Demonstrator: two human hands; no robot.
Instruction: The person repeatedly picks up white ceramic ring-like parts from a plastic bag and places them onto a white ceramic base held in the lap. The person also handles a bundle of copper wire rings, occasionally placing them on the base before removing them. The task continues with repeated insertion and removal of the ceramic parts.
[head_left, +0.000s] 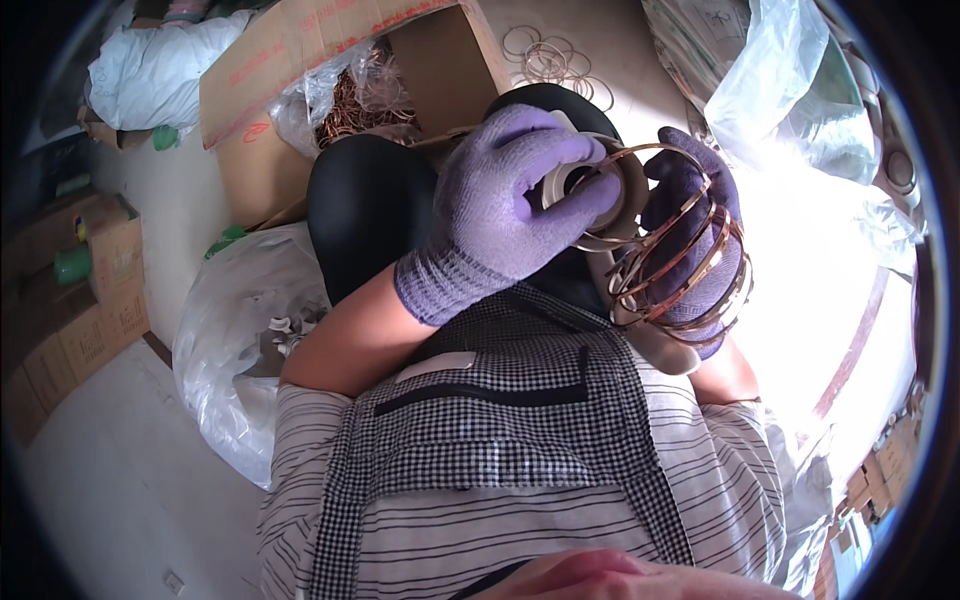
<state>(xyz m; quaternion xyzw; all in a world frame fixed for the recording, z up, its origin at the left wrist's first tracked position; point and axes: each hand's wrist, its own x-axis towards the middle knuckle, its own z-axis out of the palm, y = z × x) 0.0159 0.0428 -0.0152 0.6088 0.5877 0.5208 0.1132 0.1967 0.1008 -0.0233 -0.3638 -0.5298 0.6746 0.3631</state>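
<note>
My left hand [490, 200], in a purple knitted glove, is curled in front of my knees. Its thumb and forefinger close on the near edge of a thin copper-coloured metal ring [652, 148]. Several more such rings [690, 285] hang in a loose bunch around my gloved right hand [690, 215], which grips them with bent fingers, partly hidden by the loops. Behind the left fingertips is a white round part with a dark hole [572, 180]; the hand covers much of it, and I cannot tell what it is.
Ahead stands an open cardboard box [440, 65] holding copper-coloured pieces [365, 105] and clear plastic. Loose thin rings [550, 60] lie on the floor beyond. A clear plastic bag [225, 350] with white parts sits at my left. More plastic bags [790, 90] lie far right.
</note>
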